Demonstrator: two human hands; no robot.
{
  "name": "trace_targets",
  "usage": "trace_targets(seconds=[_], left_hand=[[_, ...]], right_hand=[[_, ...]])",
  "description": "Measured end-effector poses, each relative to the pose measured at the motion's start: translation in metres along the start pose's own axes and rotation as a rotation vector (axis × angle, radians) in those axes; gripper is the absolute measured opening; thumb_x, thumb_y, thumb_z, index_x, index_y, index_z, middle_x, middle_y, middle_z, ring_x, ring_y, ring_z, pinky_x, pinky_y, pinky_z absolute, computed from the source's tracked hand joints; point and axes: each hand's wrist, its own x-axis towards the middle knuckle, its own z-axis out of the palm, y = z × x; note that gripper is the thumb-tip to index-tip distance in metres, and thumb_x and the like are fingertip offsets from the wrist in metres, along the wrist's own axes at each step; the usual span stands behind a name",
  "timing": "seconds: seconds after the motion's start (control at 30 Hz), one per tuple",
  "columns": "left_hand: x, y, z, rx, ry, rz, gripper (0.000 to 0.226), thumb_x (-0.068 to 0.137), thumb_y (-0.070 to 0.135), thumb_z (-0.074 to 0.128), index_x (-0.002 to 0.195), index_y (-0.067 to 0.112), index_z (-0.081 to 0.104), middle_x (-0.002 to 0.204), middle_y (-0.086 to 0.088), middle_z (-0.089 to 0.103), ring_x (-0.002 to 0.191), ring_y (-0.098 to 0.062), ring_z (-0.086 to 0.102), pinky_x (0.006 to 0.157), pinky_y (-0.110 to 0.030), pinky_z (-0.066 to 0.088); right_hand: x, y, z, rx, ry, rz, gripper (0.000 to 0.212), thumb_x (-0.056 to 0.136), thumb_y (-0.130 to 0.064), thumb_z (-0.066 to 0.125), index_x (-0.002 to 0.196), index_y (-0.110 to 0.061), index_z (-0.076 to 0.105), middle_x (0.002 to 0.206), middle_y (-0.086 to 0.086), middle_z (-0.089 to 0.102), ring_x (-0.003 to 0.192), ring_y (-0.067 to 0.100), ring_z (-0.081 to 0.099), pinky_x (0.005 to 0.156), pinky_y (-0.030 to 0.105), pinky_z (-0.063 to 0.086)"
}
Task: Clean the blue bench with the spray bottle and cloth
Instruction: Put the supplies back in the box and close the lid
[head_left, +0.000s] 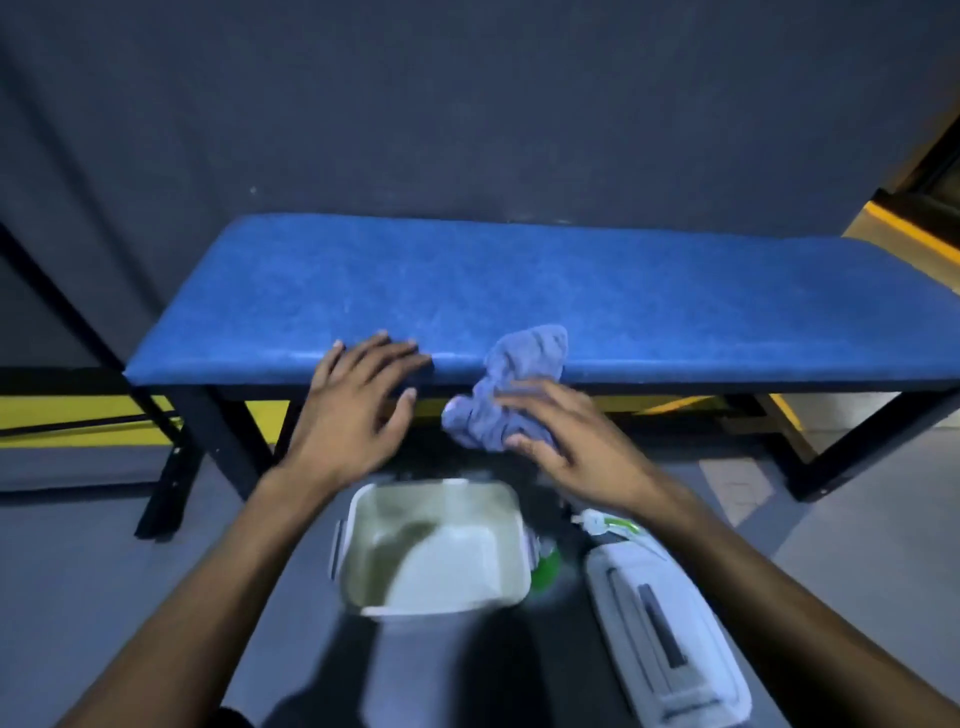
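Draping over bench (519, 291) front edge, cloth (511, 384) is pinned under open right hand (566, 436); left hand (358, 405) open, flat on edge. Cloth may slip into bin (358, 519) below (loose hold). Bottle (613, 527) on floor.

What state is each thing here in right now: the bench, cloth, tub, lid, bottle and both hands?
Blue bench: standing, top bare except at the front edge.
Cloth: crumpled, draped over the bench's front edge.
Left hand: open, fingers flat on the bench edge.
Right hand: open, on the cloth.
Tub: uncovered.
Lid: off, on the floor.
Spray bottle: on the floor, untouched.
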Motion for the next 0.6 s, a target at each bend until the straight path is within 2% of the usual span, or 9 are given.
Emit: trace_targets(seconds=[0.07,0.17,0.27,0.33,0.4,0.47,0.53,0.57,0.6], left_hand=[[-0.044,0.001,0.005,-0.052,0.077,0.101,0.037,0.093,0.025,0.056,0.129,0.027,0.065,0.133,0.01,0.064,0.129,-0.018,0.055,0.105,-0.046,0.04],[-0.089,-0.011,0.029,-0.106,-0.04,-0.02,0.036,0.094,0.026,0.057,0.129,0.033,0.063,0.123,0.015,0.063,0.116,-0.017,0.057,0.092,-0.044,0.048],[-0.103,-0.023,0.042,-0.137,-0.149,-0.171,0.041,0.096,0.038,0.051,0.137,0.039,0.054,0.127,0.017,0.059,0.117,-0.015,0.054,0.096,-0.04,0.049],[-0.103,-0.025,0.045,-0.141,-0.175,-0.212,0.046,0.095,0.042,0.047,0.141,0.04,0.05,0.129,0.015,0.058,0.118,-0.015,0.053,0.097,-0.038,0.048],[-0.102,-0.022,0.048,-0.143,-0.192,-0.232,0.048,0.095,0.045,0.045,0.142,0.04,0.048,0.13,0.015,0.058,0.118,-0.015,0.052,0.097,-0.039,0.048],[-0.101,-0.018,0.053,-0.155,-0.228,-0.248,0.048,0.095,0.045,0.044,0.143,0.041,0.047,0.131,0.014,0.058,0.119,-0.015,0.052,0.098,-0.04,0.048],[-0.099,-0.013,0.059,-0.168,-0.27,-0.241,0.048,0.095,0.045,0.044,0.143,0.041,0.046,0.13,0.013,0.058,0.118,-0.016,0.053,0.098,-0.04,0.049],[-0.099,-0.011,0.062,-0.172,-0.288,-0.23,0.048,0.095,0.045,0.045,0.143,0.04,0.046,0.13,0.012,0.058,0.117,-0.017,0.053,0.098,-0.039,0.049],[-0.098,-0.008,0.066,-0.172,-0.306,-0.22,0.049,0.095,0.044,0.045,0.144,0.04,0.046,0.13,0.012,0.057,0.117,-0.017,0.054,0.097,-0.038,0.049]], right_hand=[[-0.019,-0.009,0.047,-0.035,-0.113,-0.067,0.042,0.101,-0.043,0.051,0.14,-0.027,0.055,0.146,-0.003,0.055,0.135,0.02,0.051,0.108,0.035,0.038],[-0.031,-0.001,0.136,-0.026,-0.338,0.069,0.045,0.1,-0.05,0.042,0.14,-0.034,0.052,0.149,-0.007,0.051,0.137,0.02,0.047,0.109,0.04,0.039],[-0.04,0.012,0.211,-0.015,-0.507,0.211,0.052,0.095,-0.056,0.036,0.14,-0.035,0.052,0.148,-0.004,0.051,0.136,0.022,0.048,0.11,0.047,0.038],[-0.044,0.014,0.241,0.0,-0.549,0.258,0.054,0.094,-0.056,0.038,0.141,-0.035,0.053,0.151,-0.003,0.05,0.139,0.022,0.045,0.115,0.048,0.032],[-0.046,0.012,0.247,0.028,-0.462,0.331,0.052,0.094,-0.054,0.046,0.14,-0.032,0.056,0.152,-0.003,0.051,0.143,0.02,0.043,0.117,0.051,0.029],[-0.051,0.019,0.236,-0.007,-0.131,0.408,0.05,0.095,-0.051,0.05,0.135,-0.024,0.063,0.137,0.003,0.063,0.128,0.024,0.056,0.105,0.049,0.044],[-0.06,0.034,0.206,-0.168,0.213,0.604,0.056,0.093,-0.052,0.05,0.133,-0.015,0.062,0.118,0.011,0.065,0.109,0.031,0.06,0.088,0.045,0.052],[-0.066,0.045,0.188,-0.227,0.252,0.763,0.064,0.091,-0.057,0.049,0.134,-0.011,0.057,0.116,0.015,0.063,0.107,0.034,0.059,0.085,0.045,0.05],[-0.07,0.057,0.171,-0.253,0.18,0.949,0.073,0.089,-0.063,0.047,0.137,-0.008,0.051,0.12,0.018,0.062,0.11,0.037,0.059,0.088,0.046,0.048]])
